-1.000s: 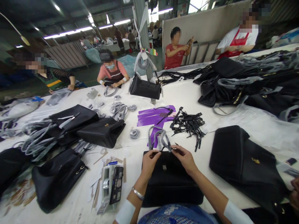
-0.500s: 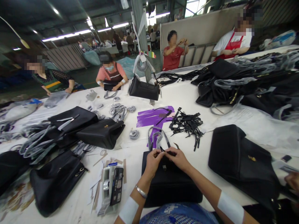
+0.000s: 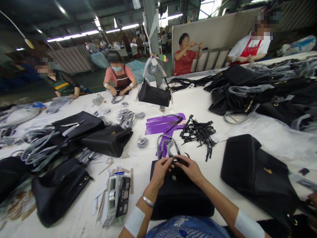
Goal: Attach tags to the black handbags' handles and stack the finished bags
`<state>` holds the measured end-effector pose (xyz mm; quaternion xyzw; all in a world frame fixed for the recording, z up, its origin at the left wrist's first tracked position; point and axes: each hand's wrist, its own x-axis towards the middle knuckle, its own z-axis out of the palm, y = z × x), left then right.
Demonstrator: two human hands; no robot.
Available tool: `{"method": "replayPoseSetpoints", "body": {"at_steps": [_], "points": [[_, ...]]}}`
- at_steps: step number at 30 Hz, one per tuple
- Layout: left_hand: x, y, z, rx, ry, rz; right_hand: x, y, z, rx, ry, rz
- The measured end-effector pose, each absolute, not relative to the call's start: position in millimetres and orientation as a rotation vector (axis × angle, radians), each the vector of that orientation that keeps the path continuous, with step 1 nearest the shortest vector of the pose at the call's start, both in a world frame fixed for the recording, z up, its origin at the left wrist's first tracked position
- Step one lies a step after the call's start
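A black handbag [image 3: 183,201] lies right in front of me, its flap top and small metal fitting facing up. Its handles [image 3: 175,145], wrapped in clear film, stretch away from me over the table. At the bag's upper edge my left hand [image 3: 160,171] pinches a narrow black strap [image 3: 176,159]. From the other side my right hand [image 3: 192,170] grips the same strap, thumb and fingers closed. A thin curved end of it sticks up behind the right fingers. The fingers hide where the strap meets the bag.
Purple sheets [image 3: 158,124] and a pile of black straps [image 3: 200,130] lie beyond the bag. A tape dispenser [image 3: 112,198] stands at left. More black handbags [image 3: 255,168] flank me. A sample bag [image 3: 154,94] hangs from a post. Several co-workers sit across the table.
Both hands stay at the bag's top edge with the strap; the fingers have shifted slightly and the right hand has rolled a little. The view has tilted slightly.
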<state>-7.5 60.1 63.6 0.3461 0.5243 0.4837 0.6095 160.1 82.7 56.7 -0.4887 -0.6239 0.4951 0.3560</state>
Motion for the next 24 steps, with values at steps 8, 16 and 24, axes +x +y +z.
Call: {"method": "replayPoseSetpoints", "body": {"at_steps": [8, 16, 24], "points": [[-6, 57, 55, 1.056, 1.169, 1.148, 163, 92, 46, -1.201, -1.929, 0.995], [-13, 60, 53, 1.173, 1.357, 1.182, 160, 90, 58, -1.210, -1.974, 1.121], [-12, 58, 51, 0.938, 1.352, 1.183, 154, 83, 50, -1.319, -1.538, 1.416]]}}
